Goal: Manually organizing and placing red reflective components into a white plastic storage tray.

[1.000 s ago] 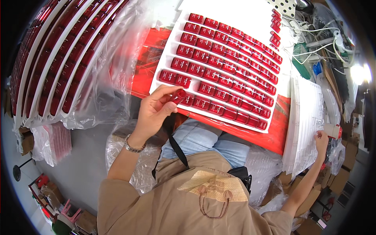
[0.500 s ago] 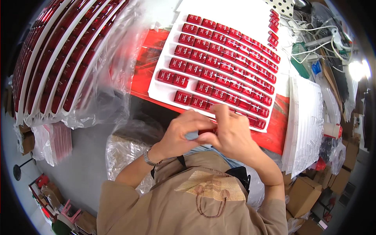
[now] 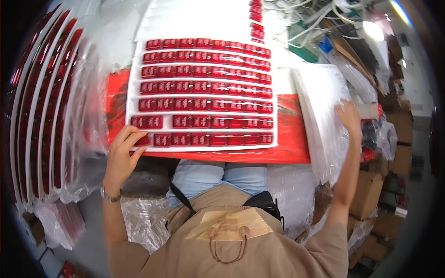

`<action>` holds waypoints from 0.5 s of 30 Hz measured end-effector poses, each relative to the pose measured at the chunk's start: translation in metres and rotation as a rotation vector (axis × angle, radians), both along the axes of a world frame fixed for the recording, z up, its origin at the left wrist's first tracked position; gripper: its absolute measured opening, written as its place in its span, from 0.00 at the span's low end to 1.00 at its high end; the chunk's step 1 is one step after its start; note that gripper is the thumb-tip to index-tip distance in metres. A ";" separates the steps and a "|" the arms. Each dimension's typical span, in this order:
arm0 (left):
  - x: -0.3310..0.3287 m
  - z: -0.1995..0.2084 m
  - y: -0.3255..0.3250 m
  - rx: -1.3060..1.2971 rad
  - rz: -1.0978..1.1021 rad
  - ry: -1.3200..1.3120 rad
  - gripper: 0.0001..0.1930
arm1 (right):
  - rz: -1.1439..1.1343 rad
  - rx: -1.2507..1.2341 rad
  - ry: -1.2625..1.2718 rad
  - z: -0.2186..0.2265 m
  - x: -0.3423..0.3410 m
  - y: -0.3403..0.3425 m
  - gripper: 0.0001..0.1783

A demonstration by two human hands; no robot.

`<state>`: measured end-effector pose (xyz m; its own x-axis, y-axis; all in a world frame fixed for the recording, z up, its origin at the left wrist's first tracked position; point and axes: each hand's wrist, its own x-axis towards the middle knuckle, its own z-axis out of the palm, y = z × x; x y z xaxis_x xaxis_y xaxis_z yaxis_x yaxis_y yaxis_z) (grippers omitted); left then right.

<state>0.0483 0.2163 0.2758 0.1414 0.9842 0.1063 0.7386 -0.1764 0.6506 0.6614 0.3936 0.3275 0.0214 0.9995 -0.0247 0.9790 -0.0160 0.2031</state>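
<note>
A white tray holds rows of small glossy dark red blocks with white print. At the left end of its front row, my left hand pinches one red block between thumb and fingers, at the tray's near left corner. Behind that hand, two red blocks sit at the left of the second row, with a gap to the others. On the right, my right hand reaches over the edge of a stack of clear white plastic trays. Its fingers are apart, with nothing visible held.
Red sheeting covers the table under the tray. Upright trays of red pieces, partly in clear plastic, stand at the left. Cables and a green object lie at the back right. Cardboard boxes stand at the lower right.
My hands have parted from around a red piece at the tray's front. The left moved to the front row's left end, the right to the clear stack. The view has turned.
</note>
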 end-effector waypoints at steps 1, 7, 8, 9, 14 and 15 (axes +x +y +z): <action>-0.003 0.000 0.003 -0.011 -0.025 -0.023 0.16 | 0.161 0.058 0.021 -0.005 0.024 -0.005 0.21; -0.011 0.001 0.012 -0.152 0.031 -0.136 0.13 | 0.004 0.019 0.248 0.000 0.026 -0.015 0.21; -0.013 -0.001 0.010 -0.157 0.050 -0.127 0.13 | 0.007 0.133 0.347 0.003 0.012 -0.018 0.19; -0.016 -0.006 0.008 -0.111 0.009 -0.136 0.12 | 0.006 0.248 0.443 0.007 -0.005 -0.018 0.18; -0.013 -0.013 0.008 0.041 -0.062 -0.056 0.11 | 0.165 0.036 1.200 0.024 -0.133 -0.045 0.15; -0.010 -0.012 0.015 0.046 -0.063 -0.061 0.11 | 0.154 -0.057 1.284 0.023 -0.163 -0.052 0.16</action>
<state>0.0387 0.2316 0.2642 0.1951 0.9674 0.1616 0.6840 -0.2523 0.6845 0.4985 0.3419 0.3501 -0.1641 0.9863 0.0156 0.4638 0.0911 -0.8813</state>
